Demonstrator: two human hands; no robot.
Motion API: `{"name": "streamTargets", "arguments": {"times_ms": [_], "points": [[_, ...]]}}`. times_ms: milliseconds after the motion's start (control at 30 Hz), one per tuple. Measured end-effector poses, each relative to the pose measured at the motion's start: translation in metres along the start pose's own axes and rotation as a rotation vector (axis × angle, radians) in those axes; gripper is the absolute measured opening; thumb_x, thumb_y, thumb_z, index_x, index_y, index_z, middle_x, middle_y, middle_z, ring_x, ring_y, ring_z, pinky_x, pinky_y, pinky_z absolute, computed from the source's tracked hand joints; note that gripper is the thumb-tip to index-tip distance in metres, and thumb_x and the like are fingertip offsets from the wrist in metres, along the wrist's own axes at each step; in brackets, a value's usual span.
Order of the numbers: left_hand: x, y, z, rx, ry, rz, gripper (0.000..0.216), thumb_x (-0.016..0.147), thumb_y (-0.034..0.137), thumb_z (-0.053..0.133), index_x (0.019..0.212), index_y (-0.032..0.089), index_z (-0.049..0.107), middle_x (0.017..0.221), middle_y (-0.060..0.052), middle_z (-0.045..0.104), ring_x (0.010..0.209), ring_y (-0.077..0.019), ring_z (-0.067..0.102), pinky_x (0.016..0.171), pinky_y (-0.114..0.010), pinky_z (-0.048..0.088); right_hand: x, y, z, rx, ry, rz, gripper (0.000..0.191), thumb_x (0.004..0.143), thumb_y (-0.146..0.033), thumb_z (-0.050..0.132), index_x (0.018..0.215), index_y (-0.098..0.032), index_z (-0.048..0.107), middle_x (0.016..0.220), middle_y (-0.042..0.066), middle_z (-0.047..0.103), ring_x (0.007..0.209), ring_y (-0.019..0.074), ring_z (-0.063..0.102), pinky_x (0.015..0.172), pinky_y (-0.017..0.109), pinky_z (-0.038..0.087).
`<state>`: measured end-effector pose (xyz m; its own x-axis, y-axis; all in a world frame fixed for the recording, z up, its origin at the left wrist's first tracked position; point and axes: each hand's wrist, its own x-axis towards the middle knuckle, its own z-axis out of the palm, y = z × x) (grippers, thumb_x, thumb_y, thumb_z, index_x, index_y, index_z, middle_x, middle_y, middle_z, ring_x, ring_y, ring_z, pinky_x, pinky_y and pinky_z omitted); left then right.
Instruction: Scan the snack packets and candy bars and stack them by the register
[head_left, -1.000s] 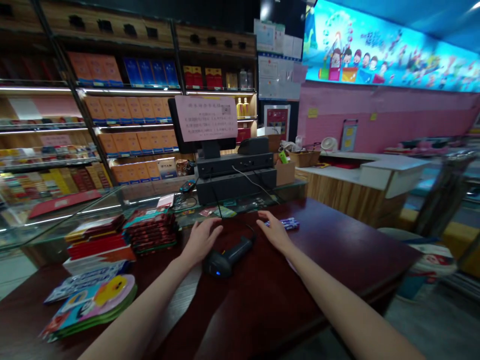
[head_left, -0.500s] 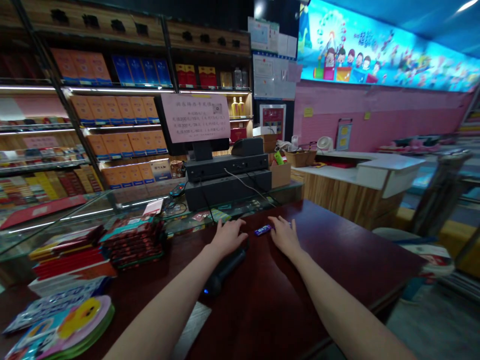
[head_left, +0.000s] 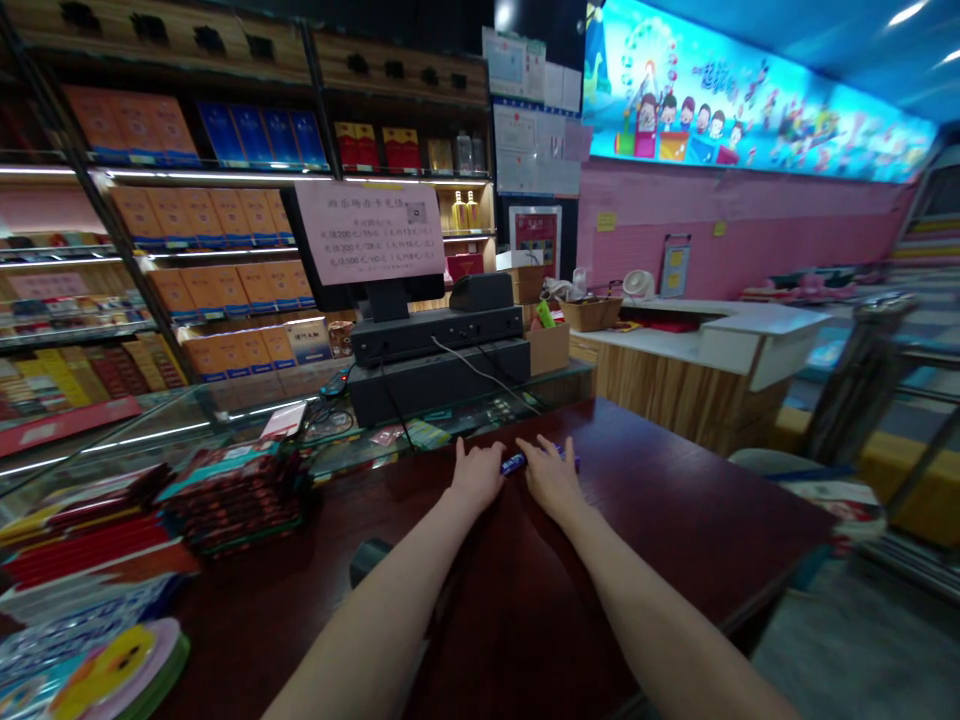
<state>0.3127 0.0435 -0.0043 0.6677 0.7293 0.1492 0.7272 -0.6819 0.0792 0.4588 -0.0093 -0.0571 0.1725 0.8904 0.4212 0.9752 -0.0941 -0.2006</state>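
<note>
At the counter [head_left: 675, 500]'s far edge, the left hand [head_left: 474, 478] lies with fingers together and the right hand [head_left: 553, 480] with fingers spread over a blue packet [head_left: 516, 463] — open wood to the right; the far cardboard box [head_left: 550, 348] holds something green.

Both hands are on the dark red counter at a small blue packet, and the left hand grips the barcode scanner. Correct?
No. The head view shows the barcode scanner lying ungripped on the dark red counter beside the left forearm. The left hand and right hand are at the small blue packet.
</note>
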Motion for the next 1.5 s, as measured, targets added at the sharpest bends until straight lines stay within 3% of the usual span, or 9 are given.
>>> {"name": "streamTargets", "arguments": {"times_ms": [233, 500, 767, 967, 1233, 1367, 1500], "points": [[-0.004, -0.004, -0.002, -0.017, 0.006, -0.011, 0.045, 0.084, 0.015, 0.061, 0.127, 0.023, 0.050, 0.111, -0.006, 0.075, 0.115, -0.0252, 0.066, 0.118, -0.057, 0.019, 0.002, 0.002, 0.003, 0.032, 0.022, 0.009, 0.052, 0.091, -0.008, 0.043, 0.141, -0.020, 0.051, 0.130, 0.011, 0.068, 0.136, 0.0278, 0.046, 0.118, 0.064, 0.009], [-0.029, -0.030, -0.038, -0.074, 0.039, 0.009, 0.043, 0.087, 0.013, 0.056, 0.127, 0.025, 0.048, 0.110, -0.003, 0.076, 0.113, -0.0239, 0.067, 0.118, -0.061, 0.014, 0.000, -0.009, -0.005, 0.272, 0.158, -0.108, 0.042, 0.091, -0.019, 0.048, 0.131, -0.026, 0.059, 0.123, 0.009, 0.071, 0.125, 0.0248, 0.056, 0.116, 0.058, 0.023], [-0.074, -0.072, -0.064, -0.218, 0.137, 0.028, 0.038, 0.090, 0.020, 0.057, 0.126, 0.028, 0.049, 0.106, 0.001, 0.077, 0.109, -0.0207, 0.068, 0.118, -0.058, 0.013, -0.004, -0.046, -0.018, 0.578, 0.198, -0.219, 0.031, 0.092, -0.028, 0.053, 0.121, -0.023, 0.064, 0.109, 0.007, 0.074, 0.104, 0.0234, 0.065, 0.108, 0.049, 0.039], [-0.123, -0.101, -0.073, -0.377, 0.254, 0.013, 0.028, 0.092, 0.025, 0.053, 0.120, 0.027, 0.054, 0.100, 0.003, 0.078, 0.109, -0.0179, 0.067, 0.120, -0.050, 0.014, -0.008, -0.093, -0.036, 0.811, 0.086, -0.206, 0.028, 0.091, -0.036, 0.054, 0.112, -0.024, 0.068, 0.109, 0.006, 0.074, 0.102, 0.0220, 0.067, 0.093, 0.036, 0.049], [-0.176, -0.128, -0.072, -0.475, 0.420, -0.167, 0.023, 0.094, 0.029, 0.046, 0.113, 0.026, 0.059, 0.097, 0.002, 0.078, 0.101, -0.0183, 0.069, 0.120, -0.052, 0.018, 0.004, -0.153, -0.031, 0.954, -0.015, -0.186, 0.028, 0.088, -0.044, 0.055, 0.097, -0.023, 0.071, 0.095, 0.004, 0.075, 0.091, 0.0218, 0.067, 0.085, 0.033, 0.049], [-0.194, -0.140, -0.062, -0.514, 0.458, -0.238, 0.024, 0.097, 0.032, 0.044, 0.112, 0.028, 0.062, 0.111, 0.002, 0.076, 0.105, -0.0182, 0.068, 0.122, -0.056, 0.010, 0.010, -0.172, -0.017, 0.995, -0.072, -0.167, 0.031, 0.085, -0.046, 0.058, 0.095, -0.021, 0.073, 0.091, 0.004, 0.075, 0.088, 0.0220, 0.068, 0.083, 0.034, 0.049], [-0.203, -0.153, -0.047, -0.528, 0.457, -0.254, 0.030, 0.092, 0.032, 0.056, 0.122, 0.032, 0.060, 0.126, 0.001, 0.070, 0.119, -0.0203, 0.062, 0.123, -0.059, 0.005, 0.012, -0.182, -0.009, 1.078, -0.123, -0.117, 0.032, 0.080, -0.047, 0.062, 0.089, -0.019, 0.074, 0.088, 0.005, 0.077, 0.084, 0.0222, 0.069, 0.081, 0.033, 0.050]]}}
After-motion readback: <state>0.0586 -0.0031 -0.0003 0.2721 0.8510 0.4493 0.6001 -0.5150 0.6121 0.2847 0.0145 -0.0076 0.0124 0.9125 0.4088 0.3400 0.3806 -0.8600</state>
